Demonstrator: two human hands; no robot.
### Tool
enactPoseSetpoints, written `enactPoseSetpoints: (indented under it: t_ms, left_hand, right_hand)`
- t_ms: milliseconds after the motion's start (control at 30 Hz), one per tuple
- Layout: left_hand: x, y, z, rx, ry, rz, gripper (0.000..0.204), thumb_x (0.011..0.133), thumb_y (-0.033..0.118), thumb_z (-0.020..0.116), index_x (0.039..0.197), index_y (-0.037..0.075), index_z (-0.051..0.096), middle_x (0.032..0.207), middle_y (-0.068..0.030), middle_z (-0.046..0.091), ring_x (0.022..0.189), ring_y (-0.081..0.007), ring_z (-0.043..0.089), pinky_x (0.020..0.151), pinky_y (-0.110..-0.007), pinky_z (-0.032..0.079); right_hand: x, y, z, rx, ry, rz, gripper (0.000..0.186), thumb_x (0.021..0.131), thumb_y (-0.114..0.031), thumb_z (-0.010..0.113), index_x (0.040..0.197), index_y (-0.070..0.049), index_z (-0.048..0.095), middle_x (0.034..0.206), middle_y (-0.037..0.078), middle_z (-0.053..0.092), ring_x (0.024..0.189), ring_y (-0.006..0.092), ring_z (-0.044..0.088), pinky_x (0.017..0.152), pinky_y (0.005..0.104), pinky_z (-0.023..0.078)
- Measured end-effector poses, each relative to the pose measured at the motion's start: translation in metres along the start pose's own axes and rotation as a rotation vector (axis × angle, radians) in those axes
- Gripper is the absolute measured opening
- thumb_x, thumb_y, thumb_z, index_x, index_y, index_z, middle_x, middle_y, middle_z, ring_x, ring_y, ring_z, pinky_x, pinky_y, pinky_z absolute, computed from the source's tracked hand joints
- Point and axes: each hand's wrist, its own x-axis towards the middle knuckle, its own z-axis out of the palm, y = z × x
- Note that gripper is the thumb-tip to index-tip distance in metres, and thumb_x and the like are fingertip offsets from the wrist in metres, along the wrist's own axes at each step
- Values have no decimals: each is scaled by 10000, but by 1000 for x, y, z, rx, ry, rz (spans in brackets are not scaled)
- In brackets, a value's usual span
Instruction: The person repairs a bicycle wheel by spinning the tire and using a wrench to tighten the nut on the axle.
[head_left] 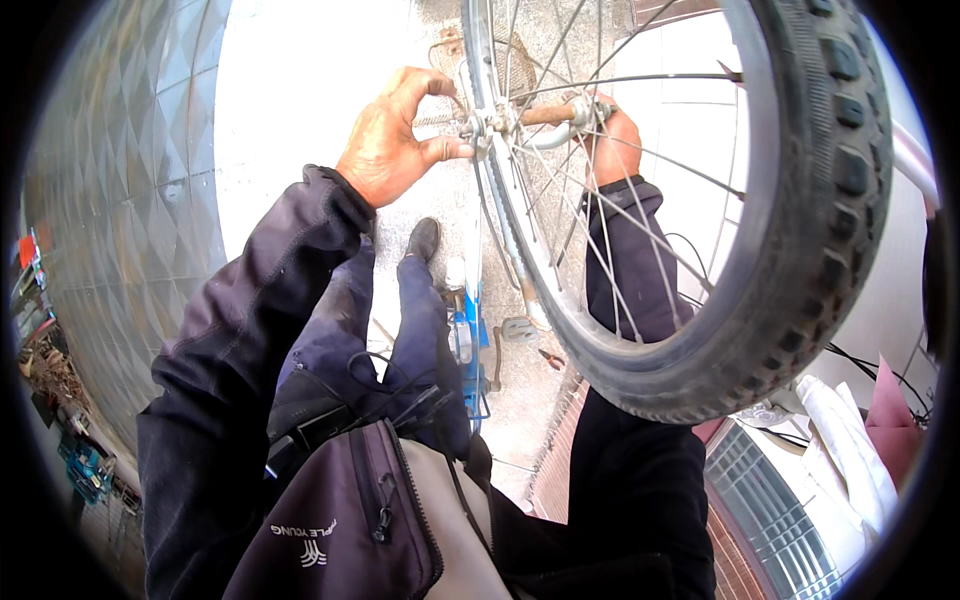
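Note:
A bicycle wheel (835,240) with a knobbly black tyre stands upright in front of me, its spokes meeting at a rusty hub (548,114). My left hand (388,135) is at the hub's left end, thumb and forefinger spread apart. The thumb tip is at or very near the axle nut (474,127); I cannot tell whether it touches. Beyond the spokes, my right hand (617,145) curls round the axle's right end (603,110), its fingers partly hidden. A curved grey metal piece (548,137) runs beside the hub there.
Below the wheel are a pedal (519,329) and blue bicycle parts (465,345). Orange-handled pliers (551,358) lie on the ground. A wire basket (517,68) is beyond the hub. Metal panelling (130,190) lines the left; white cloth (845,450) hangs at right.

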Motion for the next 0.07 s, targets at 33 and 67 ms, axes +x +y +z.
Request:
enactPoseSetpoints:
  t_ms: [33, 67]
  left_hand:
    - [8, 2, -4, 48, -18, 44, 655, 618, 232, 821, 1176, 72, 517, 1179, -92, 526, 1135, -269, 506, 993, -377, 400]
    - [14, 6, -7, 69, -49, 74, 668, 615, 231, 822, 1184, 69, 512, 1184, -100, 524, 1144, -281, 502, 994, -379, 400]
  right_hand:
    - [1, 3, -5, -61, 43, 23, 291, 924, -252, 465, 946, -15, 632, 816, 73, 627, 679, 135, 573, 587, 245, 448]
    - [3, 3, -11, -54, 59, 11, 291, 924, -252, 465, 946, -15, 632, 816, 73, 627, 679, 135, 573, 587, 245, 448]
